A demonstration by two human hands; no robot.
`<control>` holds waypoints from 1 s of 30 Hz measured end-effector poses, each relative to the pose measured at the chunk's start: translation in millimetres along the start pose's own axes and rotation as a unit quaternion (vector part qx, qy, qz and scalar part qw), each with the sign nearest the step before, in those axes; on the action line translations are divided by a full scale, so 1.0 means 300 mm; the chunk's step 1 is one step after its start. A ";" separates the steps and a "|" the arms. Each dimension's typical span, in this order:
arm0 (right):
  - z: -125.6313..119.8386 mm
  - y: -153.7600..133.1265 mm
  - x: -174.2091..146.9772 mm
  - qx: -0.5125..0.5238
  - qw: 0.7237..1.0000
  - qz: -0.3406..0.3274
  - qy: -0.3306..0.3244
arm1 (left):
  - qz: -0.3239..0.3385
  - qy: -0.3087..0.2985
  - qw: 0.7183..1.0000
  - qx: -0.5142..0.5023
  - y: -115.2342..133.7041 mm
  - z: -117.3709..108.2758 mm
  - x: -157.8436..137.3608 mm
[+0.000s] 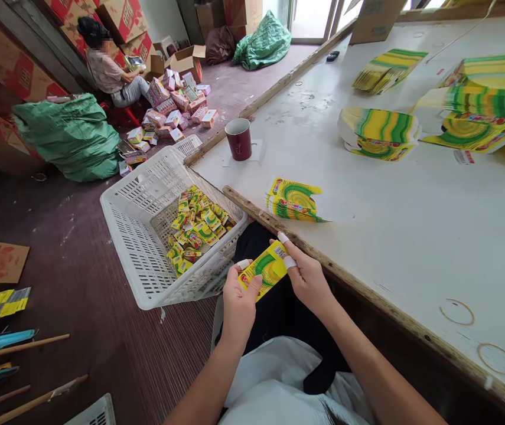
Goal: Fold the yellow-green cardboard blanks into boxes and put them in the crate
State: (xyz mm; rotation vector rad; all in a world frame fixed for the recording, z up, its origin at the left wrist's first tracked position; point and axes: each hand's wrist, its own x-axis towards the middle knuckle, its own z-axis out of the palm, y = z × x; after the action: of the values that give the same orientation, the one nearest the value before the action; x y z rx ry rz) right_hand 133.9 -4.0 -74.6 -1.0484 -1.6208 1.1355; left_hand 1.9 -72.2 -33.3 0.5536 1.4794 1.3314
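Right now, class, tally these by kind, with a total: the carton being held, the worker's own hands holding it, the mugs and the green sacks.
Carton: 1
Hands, left hand and right hand: 2
Mug: 1
Green sacks: 2
Total: 6

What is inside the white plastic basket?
A heap of small yellow-and-green boxes lies inside the basket. Whatever is beneath the top ones is covered and cannot be seen.

Left of the left hand [240, 298], the basket [134, 239] opens upward; its near wall [203, 278] and the wooden table edge [385, 307] obstruct.
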 end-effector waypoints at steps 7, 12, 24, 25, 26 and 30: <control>-0.012 -0.054 0.072 0.004 1.000 -0.003 0.008 | 0.104 0.051 0.989 0.091 0.087 -0.096 0.082; -0.136 -0.079 0.212 -0.235 0.960 -0.012 0.150 | 0.265 0.315 0.880 0.236 0.196 -0.307 0.261; -0.198 -0.037 0.293 -0.373 0.913 0.053 0.157 | 0.202 0.148 0.948 0.197 -0.017 -0.200 0.231; -0.199 -0.046 0.292 -0.347 0.921 0.059 0.167 | 0.195 0.130 0.955 0.184 -0.015 -0.178 0.218; -0.196 -0.058 0.287 -0.322 0.928 0.063 0.176 | 0.186 0.104 0.964 0.160 -0.010 -0.156 0.205; -0.120 -0.127 0.213 -0.151 0.977 0.034 0.147 | 0.176 -0.023 0.984 -0.015 0.021 -0.057 0.149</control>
State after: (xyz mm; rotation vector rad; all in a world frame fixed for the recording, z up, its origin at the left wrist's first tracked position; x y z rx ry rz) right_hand 145.6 55.8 -18.9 -1.4061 -1.5552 0.7435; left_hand -31.5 -40.2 -46.7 0.8505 1.3627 1.5980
